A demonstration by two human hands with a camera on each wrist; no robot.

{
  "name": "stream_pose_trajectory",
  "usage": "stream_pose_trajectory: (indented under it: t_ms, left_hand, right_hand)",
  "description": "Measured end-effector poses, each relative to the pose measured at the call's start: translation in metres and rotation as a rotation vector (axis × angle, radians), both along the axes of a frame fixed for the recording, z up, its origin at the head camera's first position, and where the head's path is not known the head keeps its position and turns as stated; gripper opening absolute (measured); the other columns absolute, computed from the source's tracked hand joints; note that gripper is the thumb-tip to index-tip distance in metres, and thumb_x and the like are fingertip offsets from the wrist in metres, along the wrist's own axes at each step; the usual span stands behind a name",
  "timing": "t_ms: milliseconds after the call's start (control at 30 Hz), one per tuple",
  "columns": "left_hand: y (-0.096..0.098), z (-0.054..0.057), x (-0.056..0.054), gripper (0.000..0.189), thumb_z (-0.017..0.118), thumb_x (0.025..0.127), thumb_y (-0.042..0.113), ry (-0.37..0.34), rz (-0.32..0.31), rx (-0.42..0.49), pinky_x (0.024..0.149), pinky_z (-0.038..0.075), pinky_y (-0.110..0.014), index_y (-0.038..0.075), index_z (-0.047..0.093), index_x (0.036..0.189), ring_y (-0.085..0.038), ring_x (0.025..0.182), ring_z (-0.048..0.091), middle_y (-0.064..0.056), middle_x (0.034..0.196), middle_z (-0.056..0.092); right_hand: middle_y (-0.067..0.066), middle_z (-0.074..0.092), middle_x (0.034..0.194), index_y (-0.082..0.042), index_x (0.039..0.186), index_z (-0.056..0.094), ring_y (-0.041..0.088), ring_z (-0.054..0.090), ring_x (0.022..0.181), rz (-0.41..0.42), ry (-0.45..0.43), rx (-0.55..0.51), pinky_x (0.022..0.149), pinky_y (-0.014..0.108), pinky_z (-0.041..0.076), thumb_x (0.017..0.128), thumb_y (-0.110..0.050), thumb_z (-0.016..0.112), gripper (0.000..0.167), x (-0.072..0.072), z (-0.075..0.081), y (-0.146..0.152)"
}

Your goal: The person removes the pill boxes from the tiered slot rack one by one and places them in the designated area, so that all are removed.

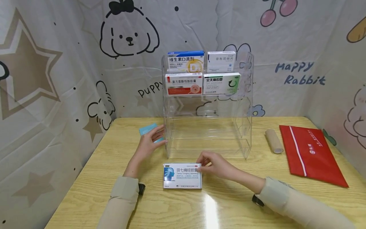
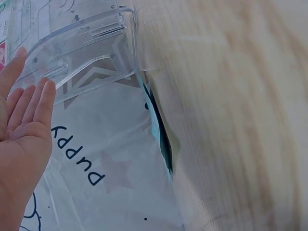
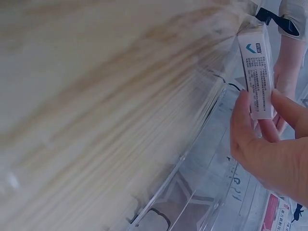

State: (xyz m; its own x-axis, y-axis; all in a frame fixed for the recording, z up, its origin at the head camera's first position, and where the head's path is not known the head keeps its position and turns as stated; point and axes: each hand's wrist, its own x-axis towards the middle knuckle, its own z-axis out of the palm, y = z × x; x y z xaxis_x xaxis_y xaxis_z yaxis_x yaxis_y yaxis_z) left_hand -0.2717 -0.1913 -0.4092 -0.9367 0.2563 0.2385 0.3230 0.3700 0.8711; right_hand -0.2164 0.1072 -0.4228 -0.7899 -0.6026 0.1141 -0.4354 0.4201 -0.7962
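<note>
Your right hand (image 1: 214, 163) is pinching the right end of a white box (image 1: 182, 178) in front of the clear rack (image 1: 207, 144); your left hand (image 1: 150, 140) is holding its fingers extended at the rack's left edge (whether they are touching, I cannot tell). The rack is carrying four boxes (image 1: 183, 84) in its upper tiers. Your pinched box is reading "Tianqi Tongjing Jiaonang". A strip of worktop (image 1: 137, 203) is separating box from rack; a cardboard tube (image 1: 273, 141) and red pouch (image 1: 311, 159) are bordering the right side.
</note>
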Motion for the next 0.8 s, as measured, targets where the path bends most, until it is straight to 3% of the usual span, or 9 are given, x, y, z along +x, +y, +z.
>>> stream_pose_trajectory:
  t_ms: [400,800]
  left_hand:
    - [-0.001,-0.001,-0.001,0.063,0.073,0.086,0.006,0.037,0.024,-0.007,0.106,0.052,-0.049,0.005,0.048,0.144,-0.036,0.129,0.056,-0.021,0.142,0.054]
    - [-0.003,-0.002,0.000,0.062,0.072,0.087,0.006,0.040,0.014,-0.006,0.106,0.052,-0.050,0.006,0.048,0.144,-0.036,0.127,0.057,-0.021,0.140,0.056]
  right_hand:
    - [0.006,0.070,0.089,-0.005,0.094,0.065,0.007,0.062,0.078,0.012,0.013,0.113,0.069,0.015,0.055,0.089,-0.014,0.073,0.013,-0.007,-0.004,-0.007]
    - [0.008,0.071,0.084,-0.001,0.094,0.068,0.004,0.059,0.071,-0.007,-0.059,0.143,0.058,0.014,0.052,0.089,-0.011,0.071,0.011,-0.013,-0.008,-0.014]
